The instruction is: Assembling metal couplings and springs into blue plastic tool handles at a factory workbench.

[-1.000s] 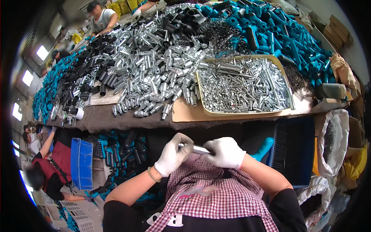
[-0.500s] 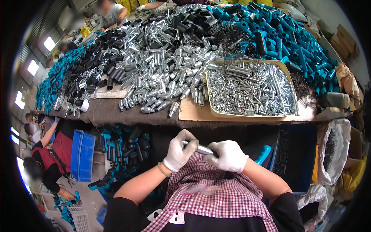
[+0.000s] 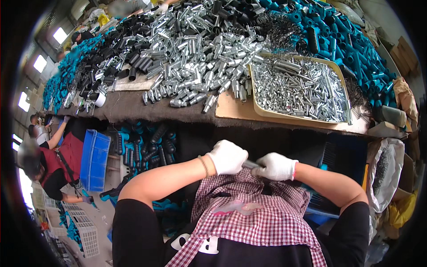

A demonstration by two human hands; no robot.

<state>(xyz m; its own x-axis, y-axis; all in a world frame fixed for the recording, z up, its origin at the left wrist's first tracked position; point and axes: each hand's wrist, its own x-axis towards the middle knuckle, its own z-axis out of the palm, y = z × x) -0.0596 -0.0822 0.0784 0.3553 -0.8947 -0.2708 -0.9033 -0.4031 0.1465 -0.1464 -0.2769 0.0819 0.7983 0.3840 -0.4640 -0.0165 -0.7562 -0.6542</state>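
Observation:
Both hands wear white knit gloves and meet above my checked apron (image 3: 267, 222), just in front of the bench edge. My left hand (image 3: 227, 157) is closed with its back turned up, round one end of a silvery metal cylinder (image 3: 251, 164). The other end is gripped by my right hand (image 3: 276, 167), its thumb lying along the metal. Only a short stretch of the cylinder shows between the gloves; its ends are hidden. Past the bench edge lies a heap of silver metal fittings (image 3: 195, 84).
On the bench, a cream tray (image 3: 302, 118) holds small pins and rods. Teal handles (image 3: 338, 40) are piled behind it; black sleeves (image 3: 140, 62) lie left. A blue crate (image 3: 94, 162) and a person in a red apron (image 3: 66, 153) are at left; a white sack (image 3: 384, 178) is right.
My left hand has rolled over so its back faces up, and its elbow has swung outward. Both hands still hold the metal cylinder, less of which shows. The whole view has shifted slightly.

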